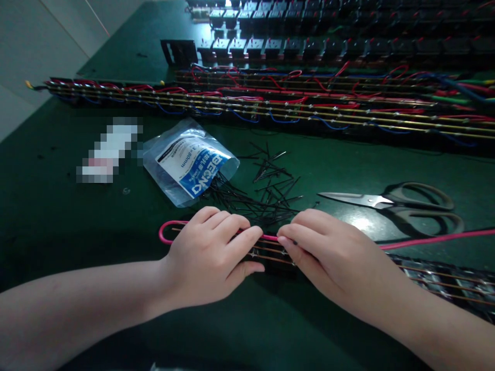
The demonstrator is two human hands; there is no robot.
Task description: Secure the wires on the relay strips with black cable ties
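My left hand is closed over a long strip with copper-coloured rods and a pinkish-red wire, its thumb on the near side. Left of that hand the wire bends back in a loop. Close by on the right, my right hand pinches at the wire, thumb against forefinger. A small dark end shows between those fingertips and looks like a black cable tie; the rest of it is hidden. Beyond my hands lie several loose black cable ties, some spilling from a clear printed plastic bag.
Scissors lie on the green table beyond my right hand, points to the left. Wired strips with brass rods run across the back, with rows of black modules behind. A blurred-out item lies left of the bag.
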